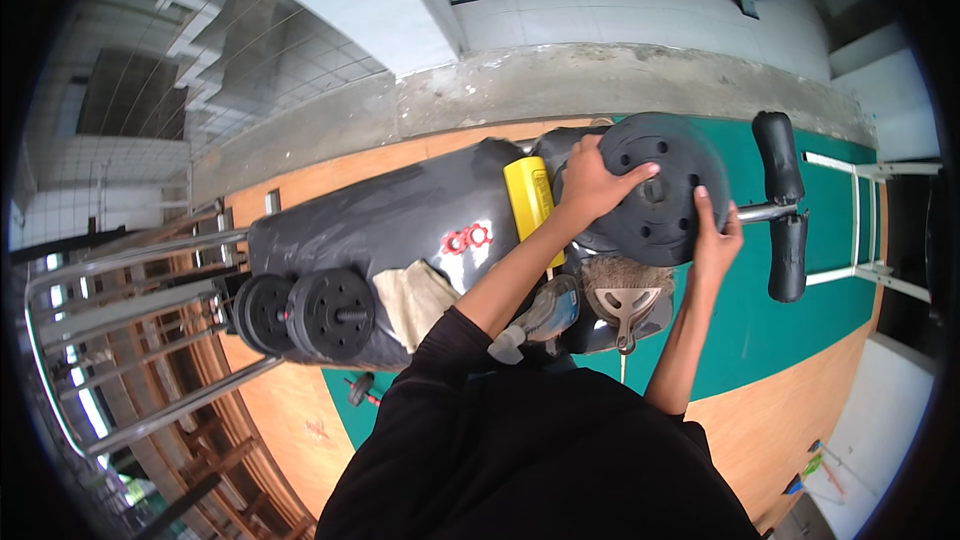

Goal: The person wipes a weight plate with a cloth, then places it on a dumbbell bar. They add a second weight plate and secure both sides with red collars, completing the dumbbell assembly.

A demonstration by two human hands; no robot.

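Note:
A round black weight plate with several holes is held between my two hands above the right end of a black padded bench. My left hand grips its left side, the thumb lying across the face near the centre hole. At the lower right rim, my right hand is closed on the edge. A yellow box stands left of the plate. Just below the plate are a wide bristle brush and a clear spray bottle. Two red star-shaped collars lie on the bench.
A loaded dumbbell and a beige cloth lie on the bench's near left. Black foam rollers stick out at the right end. Metal uprights stand left. A smaller dumbbell rests on the green floor mat.

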